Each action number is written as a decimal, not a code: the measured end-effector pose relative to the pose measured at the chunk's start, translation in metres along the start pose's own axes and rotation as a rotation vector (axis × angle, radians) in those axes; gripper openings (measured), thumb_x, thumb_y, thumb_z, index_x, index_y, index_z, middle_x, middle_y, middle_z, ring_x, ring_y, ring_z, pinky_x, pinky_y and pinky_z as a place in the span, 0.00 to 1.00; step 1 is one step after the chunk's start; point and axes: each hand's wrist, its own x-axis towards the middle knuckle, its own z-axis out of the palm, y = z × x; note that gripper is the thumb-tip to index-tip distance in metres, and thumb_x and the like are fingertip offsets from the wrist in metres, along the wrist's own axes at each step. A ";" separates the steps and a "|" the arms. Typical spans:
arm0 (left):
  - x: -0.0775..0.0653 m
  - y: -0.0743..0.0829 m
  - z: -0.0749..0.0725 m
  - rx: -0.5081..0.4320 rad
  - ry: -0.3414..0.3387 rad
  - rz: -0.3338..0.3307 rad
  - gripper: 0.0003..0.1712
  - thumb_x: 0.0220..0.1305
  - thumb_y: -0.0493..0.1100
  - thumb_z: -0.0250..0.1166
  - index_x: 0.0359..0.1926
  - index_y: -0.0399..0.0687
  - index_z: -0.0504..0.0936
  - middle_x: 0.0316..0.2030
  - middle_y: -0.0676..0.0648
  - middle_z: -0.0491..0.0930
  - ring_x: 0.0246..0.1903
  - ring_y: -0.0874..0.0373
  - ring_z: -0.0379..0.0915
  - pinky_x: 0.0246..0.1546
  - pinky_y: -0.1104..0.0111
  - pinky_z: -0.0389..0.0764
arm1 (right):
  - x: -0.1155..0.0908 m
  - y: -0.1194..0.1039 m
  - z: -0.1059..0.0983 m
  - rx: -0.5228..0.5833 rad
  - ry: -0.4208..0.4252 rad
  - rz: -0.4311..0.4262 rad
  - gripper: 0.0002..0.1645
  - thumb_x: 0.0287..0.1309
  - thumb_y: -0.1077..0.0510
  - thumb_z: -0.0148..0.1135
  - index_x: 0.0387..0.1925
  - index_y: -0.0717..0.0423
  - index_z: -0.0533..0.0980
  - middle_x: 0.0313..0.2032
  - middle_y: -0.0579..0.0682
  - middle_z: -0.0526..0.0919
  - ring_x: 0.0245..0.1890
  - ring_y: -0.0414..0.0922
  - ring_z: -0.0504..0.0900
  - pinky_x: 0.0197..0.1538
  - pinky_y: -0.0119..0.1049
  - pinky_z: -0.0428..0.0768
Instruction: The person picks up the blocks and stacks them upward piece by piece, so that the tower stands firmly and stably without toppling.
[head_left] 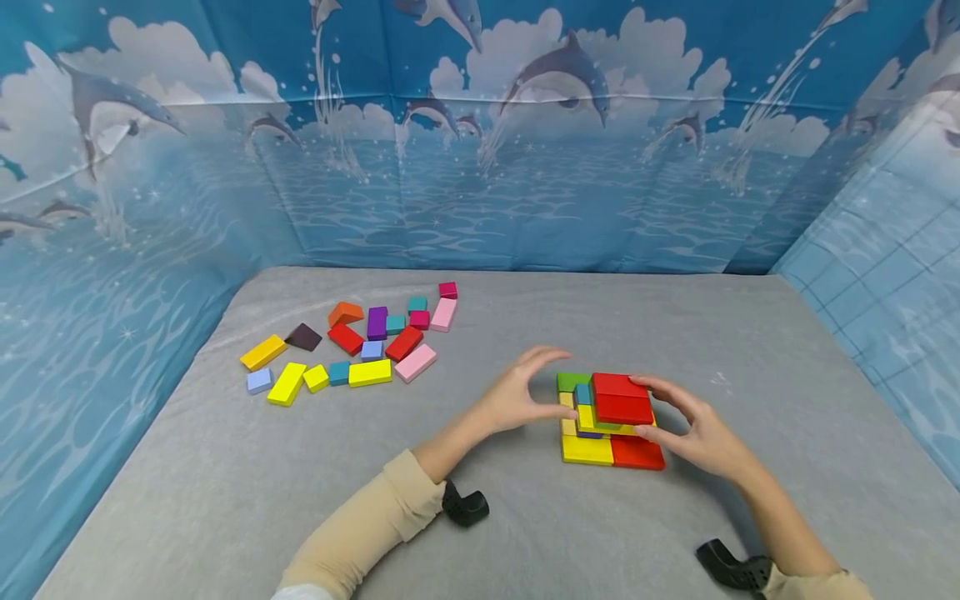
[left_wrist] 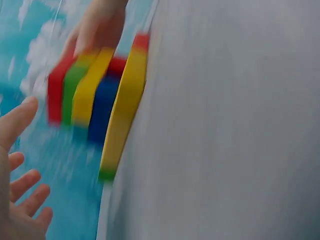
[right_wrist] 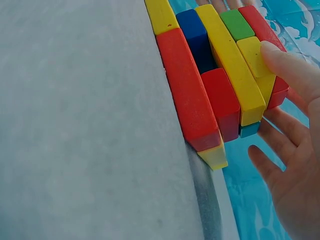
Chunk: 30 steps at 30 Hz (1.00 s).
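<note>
A layered stack of wooden blocks [head_left: 587, 451] stands on the grey cloth, with yellow and red blocks at its base. Two red blocks [head_left: 622, 408] lie side by side on top. My right hand [head_left: 697, 437] is at the stack's right side. Its thumb presses the near face of a small yellow block [right_wrist: 252, 55] in the layer under the red ones, while the index finger reaches the far side. To the left of the stack, my left hand [head_left: 517, 396] has its fingers spread, thumb tip close to the blocks and nothing held.
Loose blocks in several colours lie at the far left, among them a yellow block [head_left: 287, 384], a pink block [head_left: 416, 363] and a purple block [head_left: 377, 323]. A dolphin-print curtain [head_left: 480, 208] hangs behind and beside the grey cloth [head_left: 225, 500].
</note>
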 end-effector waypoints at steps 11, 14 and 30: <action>-0.059 -0.064 -0.093 0.210 0.164 -0.146 0.37 0.47 0.46 0.73 0.58 0.42 0.71 0.55 0.44 0.71 0.55 0.48 0.65 0.56 0.49 0.65 | 0.000 0.000 0.000 0.007 -0.001 0.008 0.41 0.42 0.69 0.69 0.60 0.57 0.66 0.58 0.49 0.70 0.53 0.28 0.65 0.54 0.16 0.62; -0.076 -0.074 -0.108 0.287 0.201 -0.181 0.35 0.46 0.45 0.73 0.56 0.42 0.73 0.51 0.43 0.72 0.51 0.49 0.66 0.52 0.49 0.67 | 0.000 0.000 0.000 0.003 -0.005 0.019 0.40 0.42 0.68 0.70 0.60 0.57 0.66 0.58 0.50 0.70 0.53 0.28 0.65 0.54 0.16 0.61; -0.097 -0.083 -0.119 0.377 0.226 -0.202 0.21 0.48 0.36 0.71 0.46 0.38 0.81 0.41 0.43 0.74 0.42 0.51 0.69 0.41 0.61 0.77 | -0.001 0.000 -0.001 0.000 -0.013 0.038 0.40 0.43 0.68 0.69 0.61 0.56 0.65 0.58 0.50 0.69 0.53 0.29 0.66 0.54 0.19 0.64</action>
